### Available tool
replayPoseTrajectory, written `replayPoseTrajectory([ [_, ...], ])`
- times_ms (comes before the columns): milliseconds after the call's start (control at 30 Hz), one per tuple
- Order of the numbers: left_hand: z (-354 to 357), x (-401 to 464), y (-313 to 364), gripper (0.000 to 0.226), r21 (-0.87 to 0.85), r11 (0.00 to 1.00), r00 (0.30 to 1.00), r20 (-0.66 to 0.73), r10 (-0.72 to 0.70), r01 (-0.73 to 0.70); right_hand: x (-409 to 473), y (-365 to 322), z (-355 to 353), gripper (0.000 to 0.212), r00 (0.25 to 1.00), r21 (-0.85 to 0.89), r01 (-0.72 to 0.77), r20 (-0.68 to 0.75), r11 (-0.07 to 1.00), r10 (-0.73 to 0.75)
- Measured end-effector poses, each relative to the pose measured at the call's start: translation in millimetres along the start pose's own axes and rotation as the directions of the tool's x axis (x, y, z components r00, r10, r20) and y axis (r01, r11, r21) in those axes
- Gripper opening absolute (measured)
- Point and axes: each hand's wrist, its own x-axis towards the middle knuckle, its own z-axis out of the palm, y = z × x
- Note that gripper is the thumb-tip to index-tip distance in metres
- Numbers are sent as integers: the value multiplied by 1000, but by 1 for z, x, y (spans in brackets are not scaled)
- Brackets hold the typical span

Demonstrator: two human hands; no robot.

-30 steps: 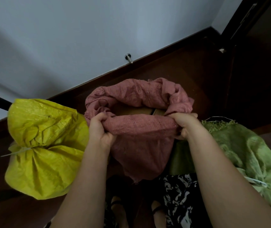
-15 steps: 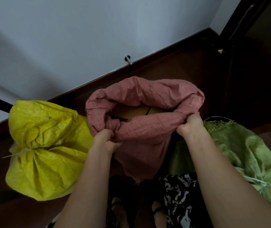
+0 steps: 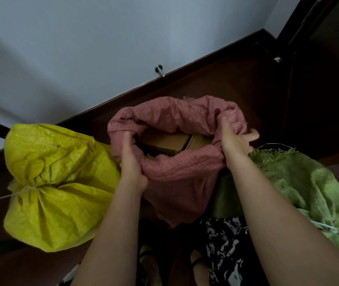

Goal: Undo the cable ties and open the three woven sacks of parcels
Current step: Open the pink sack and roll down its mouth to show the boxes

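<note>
Your left hand (image 3: 131,162) and right hand (image 3: 233,141) grip the red sack (image 3: 176,172) rim at 9 and 3 o'clock, fingers curled round it; cardboard parcels (image 3: 164,142) show inside.

Both hands grip the rolled rim of the open red sack (image 3: 176,174), left hand (image 3: 130,162) and right hand (image 3: 233,143); cardboard parcels (image 3: 164,143) show inside, yellow sack (image 3: 57,182) left, green sack (image 3: 308,186) right, both tied

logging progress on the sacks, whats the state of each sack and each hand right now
red sack: open, rim rolled down, cardboard boxes showing
yellow sack: tied shut with cable tie
green sack: still tied
left hand: grips red sack rim
right hand: grips red sack rim
</note>
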Motion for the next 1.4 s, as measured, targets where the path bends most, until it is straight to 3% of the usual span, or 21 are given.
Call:
replayPoseTrajectory([
  [67,1,2,-5,121,278,959,994,-105,-31,60,-4,4,-1,102,995,-226,92,61,970,-80],
  [100,0,0,-8,123,366,930,988,-153,30,28,-5,5,-1,106,994,-315,101,67,944,-84],
  [200,-9,10,-14,95,459,889,961,-242,132,-6,-8,5,-6,102,993,-664,113,40,739,-115],
  [267,-15,19,-11,77,408,912,966,-252,64,46,-5,3,-13,93,986,-793,131,42,595,-161],
  [333,-19,18,-8,56,435,892,976,-215,-30,124,0,1,-22,80,984,-809,125,26,574,-177],
  [400,-20,15,-6,37,431,884,976,-190,-108,181,4,-2,-29,73,985,-771,112,2,627,-175],
  [500,-24,16,0,43,295,936,972,-185,-142,193,6,-7,-38,64,975,-670,157,-13,725,-223],
  [567,-26,20,1,40,213,968,982,-158,-99,132,8,-7,-39,52,956,-585,213,-41,782,-291],
  [633,-25,23,-1,13,133,991,986,-165,-12,34,12,-4,-35,42,961,-410,215,-73,887,-267],
  [700,-24,23,0,14,-38,999,977,-214,-4,-4,17,0,-28,34,992,-76,102,-62,992,-107],
  [733,-24,25,1,11,-103,994,977,-215,-2,-20,21,2,-26,33,1000,124,0,-9,992,1],
  [767,-25,26,2,14,-155,988,979,-206,-8,-25,25,3,-23,34,993,283,-110,70,953,94],
  [833,-26,30,0,29,-221,975,982,-184,-40,-2,27,6,-19,37,961,420,-264,197,868,196],
  [1033,-30,23,-13,38,-259,963,992,-72,-104,82,32,17,-3,32,867,385,-492,291,781,403],
  [1133,-34,29,-10,33,-206,977,992,-104,-77,54,28,21,0,50,852,383,-507,356,772,383],
  [1200,-32,30,-8,35,-139,990,999,-34,-36,31,25,19,1,57,860,389,-481,381,786,338],
  [1300,-33,32,-4,52,-16,998,992,110,-57,59,28,19,3,53,899,374,-405,331,835,288],
  [1400,-37,37,3,63,32,991,963,234,-135,131,44,25,4,54,938,218,-342,148,914,315],
])
